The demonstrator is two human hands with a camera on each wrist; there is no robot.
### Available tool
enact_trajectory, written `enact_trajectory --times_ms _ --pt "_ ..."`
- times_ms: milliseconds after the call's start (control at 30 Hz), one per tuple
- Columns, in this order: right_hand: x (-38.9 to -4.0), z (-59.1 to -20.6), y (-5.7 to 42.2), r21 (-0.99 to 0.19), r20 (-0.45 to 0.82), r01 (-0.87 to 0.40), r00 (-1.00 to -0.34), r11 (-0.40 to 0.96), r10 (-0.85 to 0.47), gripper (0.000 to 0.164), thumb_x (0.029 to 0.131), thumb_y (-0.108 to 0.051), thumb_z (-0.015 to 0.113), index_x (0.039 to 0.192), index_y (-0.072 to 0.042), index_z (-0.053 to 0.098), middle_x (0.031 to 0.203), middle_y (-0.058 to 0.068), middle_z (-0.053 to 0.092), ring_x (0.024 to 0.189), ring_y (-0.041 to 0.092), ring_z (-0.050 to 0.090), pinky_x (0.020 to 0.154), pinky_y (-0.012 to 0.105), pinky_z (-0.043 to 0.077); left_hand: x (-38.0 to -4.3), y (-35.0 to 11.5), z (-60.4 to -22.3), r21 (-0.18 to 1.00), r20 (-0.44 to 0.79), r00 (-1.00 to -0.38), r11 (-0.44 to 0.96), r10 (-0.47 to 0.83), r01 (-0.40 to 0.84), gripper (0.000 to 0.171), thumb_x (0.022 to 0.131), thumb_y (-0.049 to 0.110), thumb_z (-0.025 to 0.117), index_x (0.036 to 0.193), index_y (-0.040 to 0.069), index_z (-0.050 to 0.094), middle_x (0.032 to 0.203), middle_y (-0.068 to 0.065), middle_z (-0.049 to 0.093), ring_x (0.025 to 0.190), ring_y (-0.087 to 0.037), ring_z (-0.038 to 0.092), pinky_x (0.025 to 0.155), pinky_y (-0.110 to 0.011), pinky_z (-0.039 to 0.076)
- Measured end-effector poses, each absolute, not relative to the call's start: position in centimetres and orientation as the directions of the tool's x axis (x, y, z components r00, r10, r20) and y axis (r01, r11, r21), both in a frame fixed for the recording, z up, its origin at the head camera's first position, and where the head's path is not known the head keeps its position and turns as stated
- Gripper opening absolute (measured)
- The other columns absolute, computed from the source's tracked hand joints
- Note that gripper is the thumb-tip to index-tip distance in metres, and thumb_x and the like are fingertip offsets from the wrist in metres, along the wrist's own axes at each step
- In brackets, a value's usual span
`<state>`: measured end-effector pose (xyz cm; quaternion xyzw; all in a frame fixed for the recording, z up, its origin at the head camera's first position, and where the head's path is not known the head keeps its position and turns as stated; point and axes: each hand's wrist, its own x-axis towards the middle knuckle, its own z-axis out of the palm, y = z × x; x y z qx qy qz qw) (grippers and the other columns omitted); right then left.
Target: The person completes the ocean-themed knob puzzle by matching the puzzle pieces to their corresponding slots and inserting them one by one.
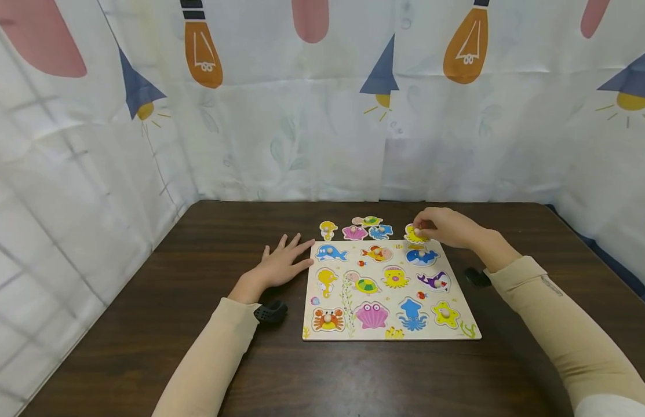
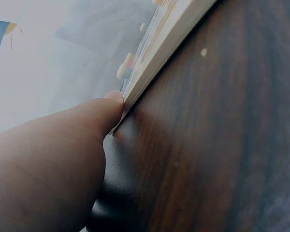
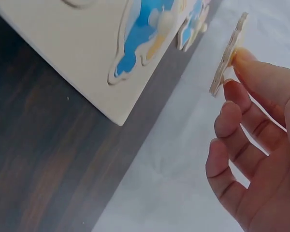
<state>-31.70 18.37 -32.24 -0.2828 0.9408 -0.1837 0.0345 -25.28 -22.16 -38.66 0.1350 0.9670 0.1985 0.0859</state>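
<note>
My right hand (image 1: 443, 227) pinches a yellow octopus puzzle piece (image 1: 415, 233) between thumb and fingertips, just beyond the board's far right corner. Seen edge-on in the right wrist view, the thin wooden piece (image 3: 228, 55) is held up by its knob side, the other fingers (image 3: 217, 162) loosely bent. The pale sea-animal puzzle board (image 1: 353, 249) lies flat on the table. My left hand (image 1: 280, 263) rests on the table with fingers spread, its thumb (image 2: 111, 108) against the board's left edge. A printed yellow octopus shape (image 1: 395, 277) without a knob shows on the board.
Behind the board lie loose pieces: a seahorse (image 1: 328, 230), a pink shell (image 1: 355, 233), a turtle (image 1: 368, 221) and a squid (image 1: 381, 231). Several knobbed pieces sit in the board, among them a crab (image 1: 322, 319) and a starfish (image 1: 442, 318). A patterned curtain (image 1: 332, 145) surrounds the dark table (image 1: 197, 260).
</note>
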Motion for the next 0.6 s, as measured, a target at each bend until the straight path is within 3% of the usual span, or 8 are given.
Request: enact_trajectory --times_ms 600 --pt "-28.0 -32.7 16.8 -0.349 0.02 -0.544 -0.818 0.763 -0.574 0.018 0.096 -0.016 0.075 0.112 -0.009 0.073 0.099 0.002 0.066 0.084 0.018 0.059 0.076 0.037 0.057 -25.4 -22.2 -38.7 0.41 -0.109 -0.948 0.882 0.298 0.231 0.067 0.106 0.053 0.047 0.165 0.027 0.028 0.17 -0.015 0.011 0.155 -0.044 -0.002 0.113 -0.074 -0.004"
